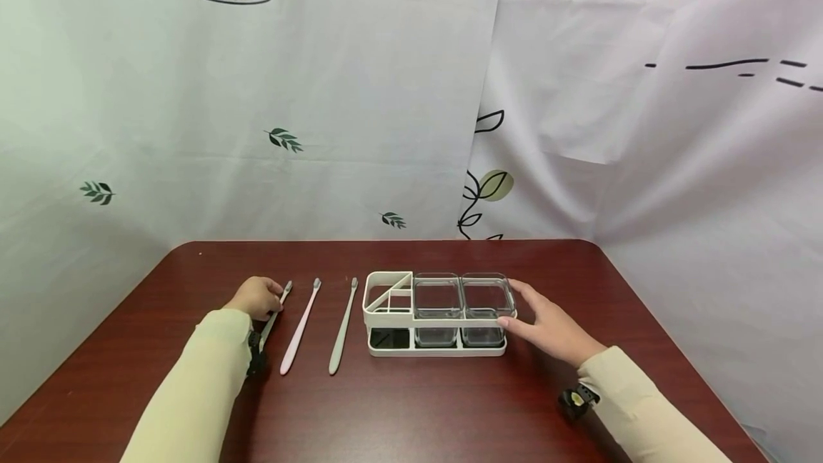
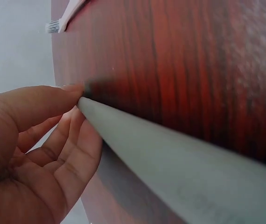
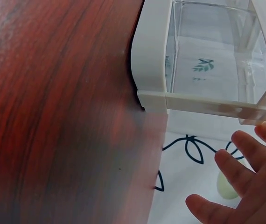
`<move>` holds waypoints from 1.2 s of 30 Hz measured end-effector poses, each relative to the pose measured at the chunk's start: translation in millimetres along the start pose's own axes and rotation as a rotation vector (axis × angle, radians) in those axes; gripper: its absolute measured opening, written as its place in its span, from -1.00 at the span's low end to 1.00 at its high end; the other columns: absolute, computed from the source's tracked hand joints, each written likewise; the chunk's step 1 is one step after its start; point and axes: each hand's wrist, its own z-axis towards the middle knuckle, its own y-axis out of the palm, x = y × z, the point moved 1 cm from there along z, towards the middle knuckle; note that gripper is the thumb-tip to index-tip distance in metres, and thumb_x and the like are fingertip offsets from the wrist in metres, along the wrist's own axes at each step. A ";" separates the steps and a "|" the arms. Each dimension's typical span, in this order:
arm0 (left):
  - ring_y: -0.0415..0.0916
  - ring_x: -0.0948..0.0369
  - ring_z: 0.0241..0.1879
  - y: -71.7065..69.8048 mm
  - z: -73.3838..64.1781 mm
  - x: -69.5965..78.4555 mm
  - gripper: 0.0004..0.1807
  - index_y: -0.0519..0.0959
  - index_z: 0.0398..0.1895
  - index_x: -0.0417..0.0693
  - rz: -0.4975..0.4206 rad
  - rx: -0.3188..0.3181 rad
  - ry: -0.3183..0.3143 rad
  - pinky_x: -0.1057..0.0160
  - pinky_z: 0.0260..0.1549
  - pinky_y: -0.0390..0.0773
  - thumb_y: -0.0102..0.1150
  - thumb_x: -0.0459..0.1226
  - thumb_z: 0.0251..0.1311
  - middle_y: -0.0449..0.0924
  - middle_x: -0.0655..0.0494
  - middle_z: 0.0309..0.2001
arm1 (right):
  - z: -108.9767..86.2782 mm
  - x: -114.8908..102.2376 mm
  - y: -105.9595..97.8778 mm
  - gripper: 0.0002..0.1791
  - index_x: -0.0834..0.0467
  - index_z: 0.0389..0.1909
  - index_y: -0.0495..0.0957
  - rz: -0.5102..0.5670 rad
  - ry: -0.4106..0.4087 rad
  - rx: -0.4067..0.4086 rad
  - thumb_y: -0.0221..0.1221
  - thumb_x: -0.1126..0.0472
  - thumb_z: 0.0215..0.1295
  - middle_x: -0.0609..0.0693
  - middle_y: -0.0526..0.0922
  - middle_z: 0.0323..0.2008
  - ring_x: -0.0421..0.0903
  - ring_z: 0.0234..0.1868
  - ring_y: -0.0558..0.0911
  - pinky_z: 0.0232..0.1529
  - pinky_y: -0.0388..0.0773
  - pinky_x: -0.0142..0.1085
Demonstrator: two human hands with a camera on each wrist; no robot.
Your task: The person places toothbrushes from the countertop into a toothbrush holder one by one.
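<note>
My left hand [image 1: 256,297] pinches the pale grey toothbrush [image 1: 273,320], the leftmost of three, between thumb and fingers. Close up in the left wrist view, its thick handle [image 2: 142,140] runs from the fingertips to the lower right. To its right lie a pink toothbrush [image 1: 299,331] and a pale green toothbrush [image 1: 343,331], heads pointing away. A white toothbrush holder [image 1: 388,320] with two clear cups [image 1: 437,296] stands right of them. At the holder's right end is my right hand [image 1: 549,324], thumb at its front corner, fingers spread and fairly straight in the right wrist view.
Everything stands on a dark red wooden table [image 1: 411,406] with rounded far corners. Behind it hangs a pale cloth [image 1: 360,91] printed with leaves. The holder's left section has a diagonal divider [image 1: 392,293] above a dark base.
</note>
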 end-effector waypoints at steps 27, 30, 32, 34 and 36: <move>0.59 0.16 -0.32 -16.3 -14.4 18.6 -0.56 0.35 0.10 -0.56 -0.243 0.118 0.076 0.13 -0.31 0.65 0.12 -0.52 0.15 0.59 -0.28 -0.21 | -0.7 0.7 -0.1 -0.12 0.09 0.44 0.11 0.048 0.035 -0.030 0.21 -0.21 0.22 0.20 0.33 0.33 0.23 0.31 0.34 0.20 0.29 0.25; 0.59 0.23 -0.35 -14.7 -13.5 24.5 -0.56 0.35 0.10 -0.56 -0.285 0.123 0.083 0.18 -0.35 0.65 0.13 -0.53 0.15 0.61 -0.27 -0.21 | -0.5 1.2 0.6 -0.12 0.08 0.43 0.11 0.052 0.031 -0.029 0.21 -0.21 0.22 0.19 0.33 0.33 0.22 0.31 0.34 0.21 0.29 0.25; 0.59 0.26 -0.35 -13.7 -12.1 27.8 -0.57 0.35 0.12 -0.53 -0.298 0.125 0.083 0.21 -0.36 0.64 0.12 -0.51 0.18 0.63 -0.22 -0.20 | -0.4 1.4 0.8 -0.13 0.08 0.43 0.12 0.054 0.029 -0.028 0.21 -0.21 0.22 0.19 0.34 0.33 0.22 0.31 0.34 0.21 0.28 0.25; 0.60 0.25 -0.34 -12.8 -10.6 31.7 -0.57 0.35 0.14 -0.50 -0.311 0.125 0.085 0.23 -0.35 0.64 0.10 -0.50 0.21 0.63 -0.17 -0.22 | -0.6 1.3 0.7 -0.13 0.07 0.43 0.12 0.058 0.028 -0.026 0.21 -0.21 0.21 0.18 0.35 0.32 0.22 0.31 0.35 0.21 0.29 0.25; 0.62 0.23 -0.31 -12.5 -9.1 35.3 -0.56 0.34 0.17 -0.49 -0.323 0.122 0.089 0.24 -0.35 0.63 0.08 -0.50 0.23 0.64 -0.13 -0.23 | -0.9 1.3 0.5 -0.13 0.06 0.43 0.12 0.059 0.028 -0.026 0.21 -0.21 0.22 0.18 0.35 0.32 0.22 0.31 0.35 0.20 0.29 0.25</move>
